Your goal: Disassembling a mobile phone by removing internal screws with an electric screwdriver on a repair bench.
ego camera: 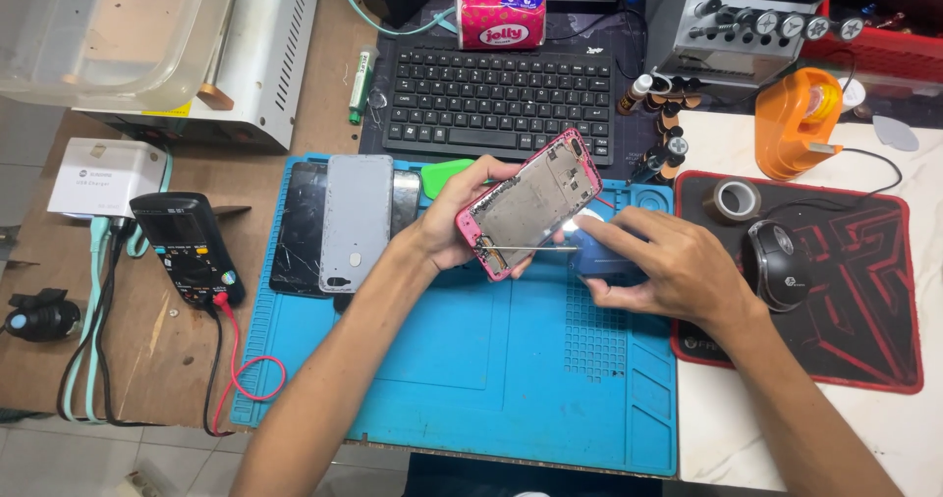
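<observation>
The left hand (454,224) wraps its fingers around an opened pink phone (530,202), holding it tilted above the blue mat (471,359). The right hand (668,266) pinches a thin metal tool (550,248) that touches the phone's lower edge, near a black mouse (776,261).

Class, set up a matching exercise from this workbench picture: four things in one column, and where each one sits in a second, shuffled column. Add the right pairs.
Things
1. pink phone frame
2. multimeter
3. mouse
4. tissue pack

Places
A. on the red and black pad
B. behind the keyboard
C. in the left hand
D. on the wooden table, left of the blue mat

Pairs: 1-C, 2-D, 3-A, 4-B
</observation>
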